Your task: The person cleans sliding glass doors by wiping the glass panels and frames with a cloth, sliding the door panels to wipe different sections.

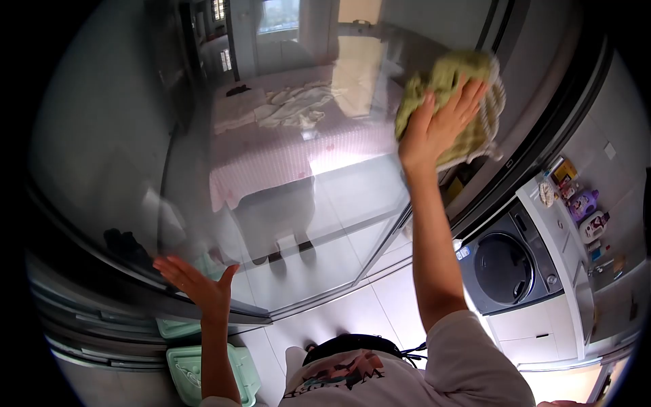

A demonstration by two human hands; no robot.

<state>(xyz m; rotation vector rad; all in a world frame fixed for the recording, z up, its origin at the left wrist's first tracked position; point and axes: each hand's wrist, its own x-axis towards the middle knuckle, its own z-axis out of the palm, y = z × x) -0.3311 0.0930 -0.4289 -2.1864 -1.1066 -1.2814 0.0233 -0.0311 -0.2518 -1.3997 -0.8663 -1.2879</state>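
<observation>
In the head view, my right hand [441, 125] presses a yellow-green checked cleaning cloth [471, 141] with a pale edge against the upper right of a large glass panel [359, 224]. Its fingers lie spread over the bunched cloth. Low on the left, my left hand [198, 283] is raised near the glass, holding nothing, with the thumb stretched away from the fingers. I cannot tell whether it touches the panel. A bed with a pink cover [264, 159] and crumpled white fabric [298, 105] appears in the glass, along with dim reflections.
A dark front-loading washing machine [502, 268] stands at the right under a white counter [559, 234]. Several bottles, including a purple one [583, 203], line the counter. A light green bin [186, 373] sits at lower left. Pale tiles [366, 305] cover the floor.
</observation>
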